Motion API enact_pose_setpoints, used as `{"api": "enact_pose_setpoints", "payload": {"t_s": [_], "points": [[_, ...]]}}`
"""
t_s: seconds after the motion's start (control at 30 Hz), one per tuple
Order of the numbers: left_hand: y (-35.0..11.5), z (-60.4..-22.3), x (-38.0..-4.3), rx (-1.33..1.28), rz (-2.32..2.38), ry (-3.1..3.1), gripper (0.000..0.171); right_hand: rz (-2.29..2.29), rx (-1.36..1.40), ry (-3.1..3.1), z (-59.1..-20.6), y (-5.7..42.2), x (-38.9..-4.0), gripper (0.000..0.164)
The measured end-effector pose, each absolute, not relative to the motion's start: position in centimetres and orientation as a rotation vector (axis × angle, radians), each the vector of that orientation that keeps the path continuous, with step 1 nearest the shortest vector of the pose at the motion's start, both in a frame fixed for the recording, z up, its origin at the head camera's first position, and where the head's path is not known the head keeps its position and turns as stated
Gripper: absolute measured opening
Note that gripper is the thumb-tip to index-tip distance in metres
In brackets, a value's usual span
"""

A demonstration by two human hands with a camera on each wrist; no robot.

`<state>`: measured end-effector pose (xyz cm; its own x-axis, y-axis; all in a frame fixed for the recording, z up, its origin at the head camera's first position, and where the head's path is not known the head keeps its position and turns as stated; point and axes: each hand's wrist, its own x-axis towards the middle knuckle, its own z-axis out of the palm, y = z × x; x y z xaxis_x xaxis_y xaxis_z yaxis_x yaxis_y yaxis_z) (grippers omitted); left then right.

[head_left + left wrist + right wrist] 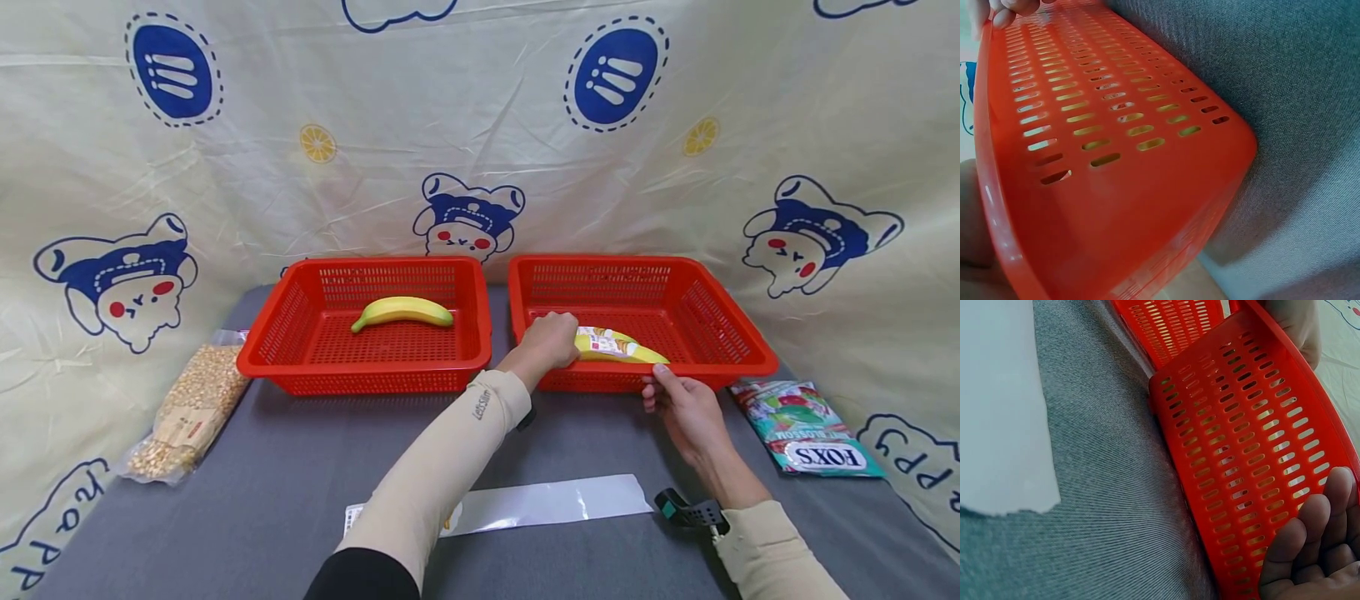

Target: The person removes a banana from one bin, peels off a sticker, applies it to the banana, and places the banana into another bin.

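One clear bag of pale kernels (187, 408) leans at the far left, just beside the left basket (367, 382). A loose banana (403, 312) lies inside that basket, its long axis roughly side to side and its stem end pointing left. Next, in the right basket (600, 381), the left hand (551, 340) is curled over the left end of a yellow labelled item (618, 346), holding it there, though its fingertips are hidden. From that grip the item extends rightward just behind the front wall, its long axis nearly parallel to the rim but slanting slightly toward the person, and its tapered end pointing right. By that tip, the right hand (686, 408) has its thumb at the rim and its fingers loosely bent outside the wall; whether it pinches anything cannot be told. Nearer the person, a white strip (555, 504) lies crosswise. Farthest right is a FOX'S bag (810, 429).
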<state>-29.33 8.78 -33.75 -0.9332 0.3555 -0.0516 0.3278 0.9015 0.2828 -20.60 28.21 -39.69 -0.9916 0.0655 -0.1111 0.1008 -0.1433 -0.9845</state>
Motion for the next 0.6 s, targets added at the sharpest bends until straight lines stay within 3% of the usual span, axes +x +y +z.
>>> {"api": "enact_pose_setpoints", "payload": {"t_s": [0.3, 0.6], "points": [[8.7, -33.7, -29.4, 0.542, 0.412, 2.971, 0.032, -2.356, 0.174, 2.03, -39.7, 28.2, -20.7, 0.028], [7.3, -33.6, -28.8, 0.574, 0.831, 2.974, 0.033, -2.359, 0.192, 2.035, -39.7, 28.2, -20.8, 0.029]]}}
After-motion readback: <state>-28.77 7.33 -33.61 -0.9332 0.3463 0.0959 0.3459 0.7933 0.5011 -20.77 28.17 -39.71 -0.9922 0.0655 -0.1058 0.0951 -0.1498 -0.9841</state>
